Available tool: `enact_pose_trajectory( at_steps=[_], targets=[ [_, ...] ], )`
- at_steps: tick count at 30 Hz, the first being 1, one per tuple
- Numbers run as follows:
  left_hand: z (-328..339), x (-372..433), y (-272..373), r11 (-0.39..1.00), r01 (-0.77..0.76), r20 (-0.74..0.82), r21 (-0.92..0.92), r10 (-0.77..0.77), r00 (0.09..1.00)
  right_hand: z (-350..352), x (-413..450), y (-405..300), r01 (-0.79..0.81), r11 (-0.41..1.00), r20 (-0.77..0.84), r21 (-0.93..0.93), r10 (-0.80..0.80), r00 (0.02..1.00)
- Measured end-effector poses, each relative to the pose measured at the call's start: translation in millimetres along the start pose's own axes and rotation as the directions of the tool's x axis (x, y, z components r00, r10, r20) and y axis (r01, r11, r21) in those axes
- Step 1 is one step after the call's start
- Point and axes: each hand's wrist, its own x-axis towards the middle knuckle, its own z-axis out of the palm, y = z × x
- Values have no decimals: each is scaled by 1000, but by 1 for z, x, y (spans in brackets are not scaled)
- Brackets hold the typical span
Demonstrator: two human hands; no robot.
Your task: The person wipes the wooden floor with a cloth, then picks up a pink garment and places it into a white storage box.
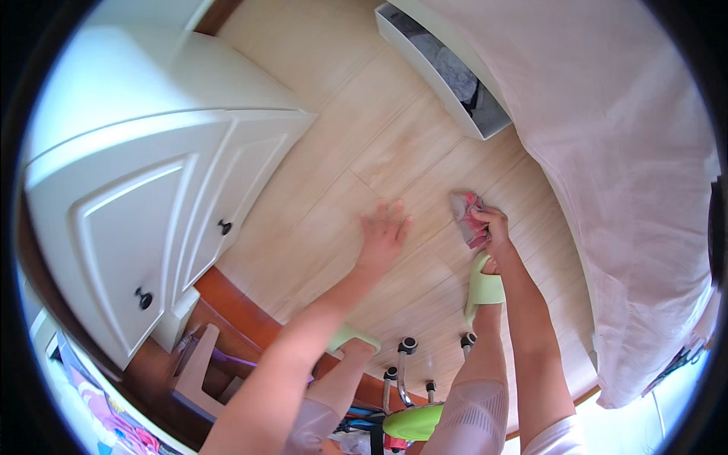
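A crumpled cloth in pink, red and grey is gripped by my right hand, low over the wood-look floor just ahead of my right foot. My left hand has its fingers apart and holds nothing. It is over the floor, left of the cloth; whether it touches the boards I cannot tell. A light green slipper is on my right foot, and my left foot wears a matching slipper, partly behind my left forearm.
On the left stands a white cabinet with black knobs. A pulled-out white drawer holding fabric juts from under the bed, whose pale pink cover hangs at right. Caster wheels and a green seat are near my legs.
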Motion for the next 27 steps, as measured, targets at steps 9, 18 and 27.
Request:
enact_pose_trajectory(
  at_steps=[9,18,27],
  targets=[
    [-138,-8,40,372,567,418,-735,-409,811,21,-60,-4,-49,995,-68,-88,43,997],
    [-376,-140,125,-683,290,731,-671,-541,416,105,-358,-72,-283,916,362,284,171,916],
    [-630,-185,183,-658,350,715,-667,-436,546,-8,-616,-247,-99,954,407,285,-27,913]
  ],
)
